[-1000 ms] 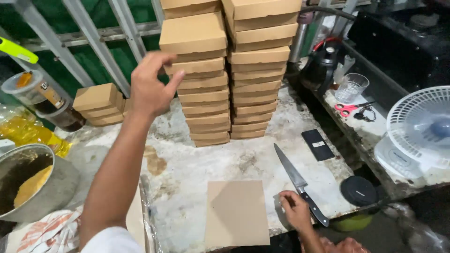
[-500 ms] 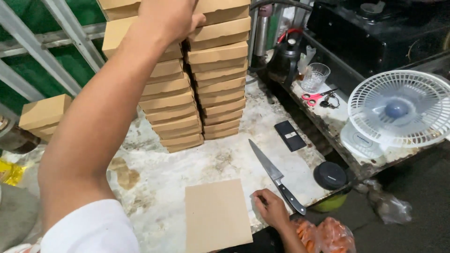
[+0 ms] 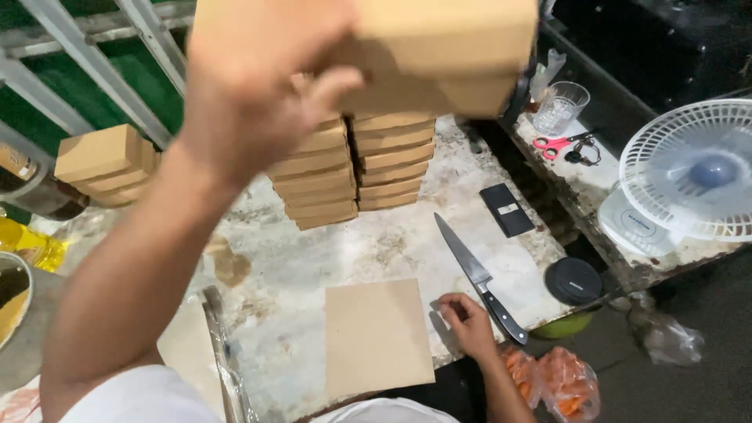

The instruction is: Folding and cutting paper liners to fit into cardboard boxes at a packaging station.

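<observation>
Brown cardboard box [image 3: 439, 55] sits at the top centre of the frame, raised close to the camera and blurred. The left hand [image 3: 266, 86] grips it from the left side, fingers curled around its edge. Below the box, two stacks [image 3: 352, 168] of like boxes stand side by side at the centre of the worn table [image 3: 392, 243]. A smaller stack [image 3: 106, 160] stands at the upper left.

The right hand [image 3: 468, 321] rests on the table at the lower centre, fingers loosely curled and holding nothing. It lies between a flat cardboard sheet [image 3: 376, 337] on its left and a knife [image 3: 479, 278] on its right; the knife handle is just beside the fingers.

Further right lie a black flat case [image 3: 507, 210] and a black round lid [image 3: 573, 280]. On the shelf at the upper right stand a glass [image 3: 561, 108], red scissors [image 3: 558, 144] and a white fan [image 3: 689, 176]
</observation>
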